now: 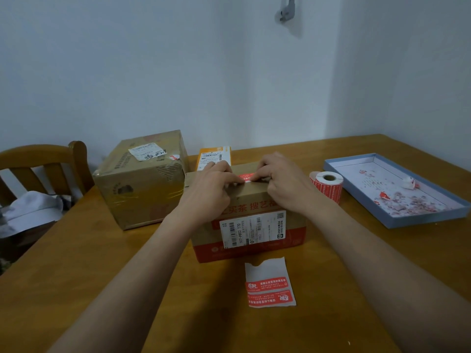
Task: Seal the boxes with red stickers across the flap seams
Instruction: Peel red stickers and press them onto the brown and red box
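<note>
While my left hand (212, 186) and right hand (283, 183) press fingertips on a red sticker (246, 177) atop the near box (251, 225) mid-table, I judge it half sealed; the big box (142, 179) already wears one, the orange box (214, 155) awaits; spare stickers (269, 291) lie beside.

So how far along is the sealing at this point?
Done: the large brown box at the left already carries a red sticker on its top. In hand: the left hand and right hand press a red sticker onto the top of the red-and-brown box. Left: the orange box behind shows no red sticker; two remain on the torn strip, more on the roll.
</note>
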`<action>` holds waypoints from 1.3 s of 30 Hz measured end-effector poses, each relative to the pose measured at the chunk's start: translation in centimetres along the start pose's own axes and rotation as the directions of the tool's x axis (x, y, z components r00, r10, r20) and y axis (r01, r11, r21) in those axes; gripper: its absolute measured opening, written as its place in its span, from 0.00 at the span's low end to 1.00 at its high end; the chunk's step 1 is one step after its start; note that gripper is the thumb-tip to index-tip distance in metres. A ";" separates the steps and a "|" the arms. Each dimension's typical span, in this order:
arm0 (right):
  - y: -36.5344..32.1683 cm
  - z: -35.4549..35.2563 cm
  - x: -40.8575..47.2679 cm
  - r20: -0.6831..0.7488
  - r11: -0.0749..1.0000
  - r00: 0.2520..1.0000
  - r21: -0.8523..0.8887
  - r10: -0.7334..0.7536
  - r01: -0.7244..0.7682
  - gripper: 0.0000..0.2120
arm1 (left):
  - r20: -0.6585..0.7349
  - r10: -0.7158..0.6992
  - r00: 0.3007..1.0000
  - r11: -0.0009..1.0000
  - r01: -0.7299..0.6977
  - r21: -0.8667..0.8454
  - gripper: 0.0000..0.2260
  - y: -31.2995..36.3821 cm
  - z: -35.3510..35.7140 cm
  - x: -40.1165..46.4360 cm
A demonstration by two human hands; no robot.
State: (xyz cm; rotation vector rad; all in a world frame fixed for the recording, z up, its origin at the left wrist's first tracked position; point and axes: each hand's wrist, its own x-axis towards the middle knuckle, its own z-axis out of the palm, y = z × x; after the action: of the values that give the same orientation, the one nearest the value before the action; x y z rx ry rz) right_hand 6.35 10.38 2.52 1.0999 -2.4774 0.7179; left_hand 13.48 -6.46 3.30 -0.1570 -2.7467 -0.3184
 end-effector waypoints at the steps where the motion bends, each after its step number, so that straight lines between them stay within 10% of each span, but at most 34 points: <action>1: -0.1 -0.1 0.0 -0.008 1.000 1.000 0.010 0.005 -0.005 0.21 | -0.008 0.005 1.000 1.000 -0.005 -0.010 0.22 -0.1 0.0 0.0; 15: 0.0 0.3 0.5 0.090 0.999 0.996 -0.041 -0.016 0.020 0.22 | 0.122 0.027 0.992 0.999 -0.032 0.037 0.25 -0.2 0.4 1.1; 21: 0.5 -0.2 0.4 -0.061 0.985 0.995 0.158 0.075 -0.065 0.18 | -0.145 -0.040 0.989 0.995 0.026 -0.096 0.20 -0.5 0.5 -0.1; 30: 0.2 1.1 0.2 0.007 0.992 0.999 -0.120 -0.050 0.050 0.25 | -0.105 0.007 0.994 0.999 -0.002 0.041 0.23 -0.1 1.2 0.1; 39: 0.3 -0.2 0.3 0.004 0.998 0.999 0.043 0.039 -0.039 0.18 | -0.145 -0.100 0.984 0.993 0.089 -0.084 0.25 -0.2 0.7 -0.2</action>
State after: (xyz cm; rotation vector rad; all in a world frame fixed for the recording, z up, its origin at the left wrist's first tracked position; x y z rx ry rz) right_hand 5.96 10.50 2.71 1.0718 -2.5031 0.7852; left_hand 13.37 -6.52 2.59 -0.0216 -2.6000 -0.4438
